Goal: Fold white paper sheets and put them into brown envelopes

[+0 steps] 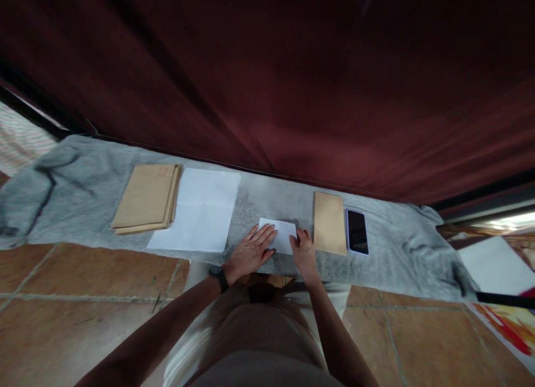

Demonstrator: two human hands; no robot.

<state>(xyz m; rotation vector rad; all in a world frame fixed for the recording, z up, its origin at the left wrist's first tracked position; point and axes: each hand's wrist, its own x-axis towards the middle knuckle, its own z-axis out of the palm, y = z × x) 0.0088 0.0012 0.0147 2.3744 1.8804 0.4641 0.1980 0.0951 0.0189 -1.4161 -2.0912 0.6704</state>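
Note:
A small white sheet of paper (pixel 284 234), seemingly folded, lies on the grey cloth in front of me. My left hand (pixel 249 251) rests flat across its left part with the fingers stretched out. At the right edge of the sheet, my right hand (pixel 305 253) has its fingers curled and pinches the paper. Just right of that hand lies a single brown envelope (pixel 329 224). To the left of my left hand is a pile of larger white paper (pixel 204 211), and beyond it a stack of brown envelopes (pixel 146 196).
A phone (pixel 357 232) with a dark screen lies right of the single envelope. The grey cloth (pixel 273 193) covers a long, narrow surface. Dark red fabric (pixel 267 102) rises behind it. Tiled floor (pixel 104 270) shows below, with a white sheet (pixel 499 264) at far right.

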